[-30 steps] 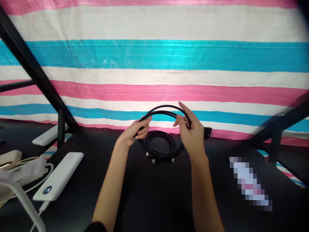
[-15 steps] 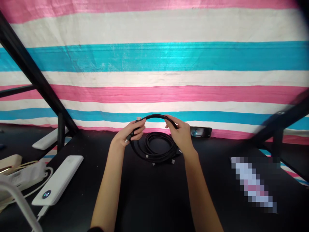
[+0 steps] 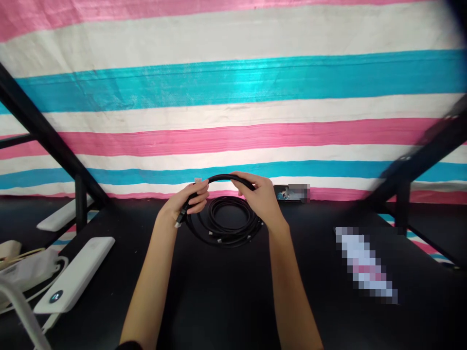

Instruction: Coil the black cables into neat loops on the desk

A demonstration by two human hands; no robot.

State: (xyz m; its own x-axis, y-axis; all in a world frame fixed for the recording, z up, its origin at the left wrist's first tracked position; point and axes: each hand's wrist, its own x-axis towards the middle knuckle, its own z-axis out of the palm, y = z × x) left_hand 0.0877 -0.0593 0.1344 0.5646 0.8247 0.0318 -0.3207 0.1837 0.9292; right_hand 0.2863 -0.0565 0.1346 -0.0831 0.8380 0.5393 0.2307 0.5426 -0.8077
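Between my two hands a black cable (image 3: 222,177) is held up in a coil, its top bowed in an arch. My left hand (image 3: 188,200) is closed round the cable's left side, with a silver-tipped plug (image 3: 180,218) sticking out below the palm and another pale connector tip above the fingers. My right hand (image 3: 257,197) pinches the right side of the arch between thumb and fingers. Just beyond and below lie coiled black cables (image 3: 233,233) on the black table (image 3: 222,301), with several small metal plug ends showing around them.
A white power bank (image 3: 78,274) with a lit round display lies left, a cable plugged in. Past the frame bar is another white device (image 3: 62,214). A white power strip (image 3: 31,270) sits far left. A phone (image 3: 288,193) stands behind my right hand; a blurred item (image 3: 365,265) lies right.
The view has shifted slightly, so my hands and most things on the table appear further left. Both hands keep their hold on the cable, and the plug at my left palm has tilted a little.
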